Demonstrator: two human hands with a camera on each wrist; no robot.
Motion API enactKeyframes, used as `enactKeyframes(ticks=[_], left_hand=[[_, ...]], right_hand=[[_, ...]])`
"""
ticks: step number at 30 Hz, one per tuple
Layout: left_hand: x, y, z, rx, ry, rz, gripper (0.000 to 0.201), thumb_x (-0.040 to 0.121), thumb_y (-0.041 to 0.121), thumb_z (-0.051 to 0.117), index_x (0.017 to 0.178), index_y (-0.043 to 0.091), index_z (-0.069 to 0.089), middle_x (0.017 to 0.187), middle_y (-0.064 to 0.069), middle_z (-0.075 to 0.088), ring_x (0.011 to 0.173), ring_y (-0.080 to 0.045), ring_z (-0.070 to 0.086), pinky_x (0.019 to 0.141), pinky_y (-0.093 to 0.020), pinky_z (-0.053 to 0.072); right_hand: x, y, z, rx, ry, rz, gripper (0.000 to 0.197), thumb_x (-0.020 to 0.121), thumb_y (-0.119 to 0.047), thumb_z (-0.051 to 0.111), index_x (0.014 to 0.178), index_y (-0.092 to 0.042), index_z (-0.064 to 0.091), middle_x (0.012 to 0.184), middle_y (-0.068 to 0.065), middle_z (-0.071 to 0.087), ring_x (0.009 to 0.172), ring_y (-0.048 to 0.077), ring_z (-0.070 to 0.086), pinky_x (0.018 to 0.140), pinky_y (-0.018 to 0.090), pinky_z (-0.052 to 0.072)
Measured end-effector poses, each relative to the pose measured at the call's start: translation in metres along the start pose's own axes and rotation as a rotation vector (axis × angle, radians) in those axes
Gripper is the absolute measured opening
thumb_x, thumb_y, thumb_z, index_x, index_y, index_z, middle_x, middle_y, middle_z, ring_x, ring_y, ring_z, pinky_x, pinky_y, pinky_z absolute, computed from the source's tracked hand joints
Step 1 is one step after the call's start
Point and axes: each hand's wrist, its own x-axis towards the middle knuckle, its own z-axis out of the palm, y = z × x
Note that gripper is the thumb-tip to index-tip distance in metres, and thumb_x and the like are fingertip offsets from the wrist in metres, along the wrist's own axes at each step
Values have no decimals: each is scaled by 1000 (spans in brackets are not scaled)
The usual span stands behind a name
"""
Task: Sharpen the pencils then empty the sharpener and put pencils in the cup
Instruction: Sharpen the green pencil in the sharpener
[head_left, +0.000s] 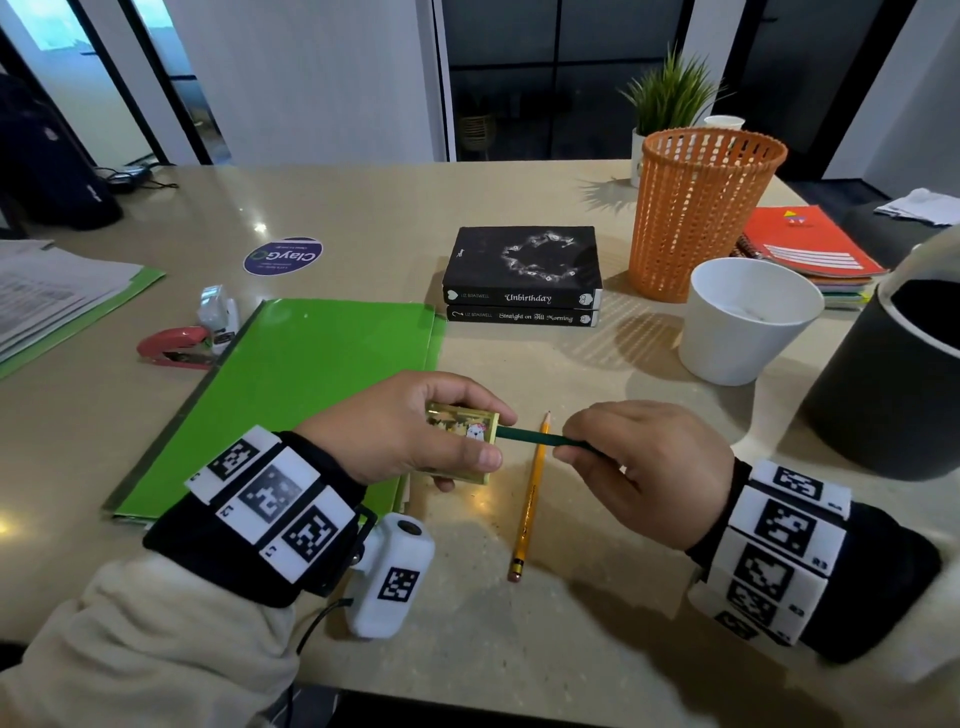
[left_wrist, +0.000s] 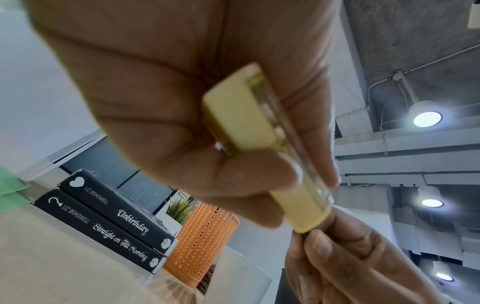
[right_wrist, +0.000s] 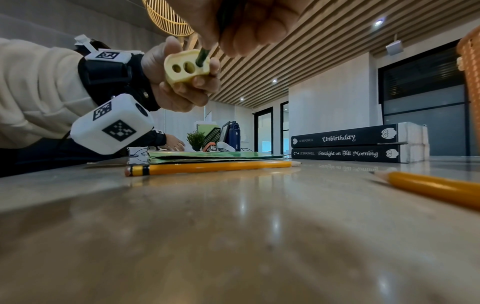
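Observation:
My left hand (head_left: 493, 439) grips a small yellow sharpener (head_left: 457, 423) just above the table, thumb below and fingers over the top. A dark green pencil (head_left: 535, 438) sticks out of its right end, and my right hand (head_left: 566, 441) pinches the pencil's shaft. In the right wrist view the green pencil (right_wrist: 203, 57) sits in the end hole of the sharpener (right_wrist: 182, 67), beside two free holes. A yellow pencil (head_left: 530, 499) lies on the table under the hands, tip pointing away. A second yellow pencil (right_wrist: 436, 188) lies to its right. The white cup (head_left: 748, 319) stands upright at the right.
A green folder (head_left: 311, 384) lies left of the hands, with a red stapler (head_left: 176, 345) beyond it. Two stacked black books (head_left: 522, 275) sit in the middle. An orange mesh basket (head_left: 696, 208), a dark round bin (head_left: 893, 379) and notebooks (head_left: 810, 254) stand at the right.

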Motion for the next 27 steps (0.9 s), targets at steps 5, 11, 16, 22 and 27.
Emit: enactKeyframes(ticks=[5, 11, 16, 22, 27], left_hand=[[0, -2, 1, 30, 0, 12, 35, 56, 19, 75, 90, 21, 70, 64, 9, 62, 57, -5, 58, 53, -19, 51], [-2, -2, -1, 51, -21, 15, 33, 59, 16, 75, 91, 22, 69, 60, 13, 63, 54, -2, 58, 53, -19, 52], [-2, -2, -1, 53, -20, 20, 35, 58, 15, 76, 91, 21, 69, 61, 12, 63, 56, -3, 58, 52, -21, 52], [1, -2, -6, 56, 12, 26, 35, 58, 15, 77, 92, 22, 69, 62, 10, 64, 59, -4, 59, 55, -21, 54], [3, -4, -4, 43, 14, 19, 38, 54, 20, 75, 91, 21, 69, 64, 9, 65, 59, -5, 60, 56, -22, 54]], right_hand=[[-2, -1, 0, -19, -18, 18, 35, 91, -33, 39, 71, -14, 60, 50, -4, 50, 41, 19, 45, 42, 24, 29], [-3, -1, 3, 2, -26, -5, 48, 96, -41, 27, 72, -16, 60, 48, -6, 50, 38, 17, 45, 39, 21, 30], [-3, 0, 4, 21, -55, -4, 50, 97, -43, 24, 74, -17, 59, 47, -7, 50, 35, 17, 45, 37, 20, 31], [-1, -3, 2, 40, -54, 63, 19, 88, -40, 42, 85, -23, 49, 62, -7, 55, 49, 17, 52, 41, 27, 41], [1, -3, -1, 43, -14, 57, 21, 84, -31, 49, 72, -15, 53, 61, -6, 52, 48, 14, 45, 41, 24, 37]])
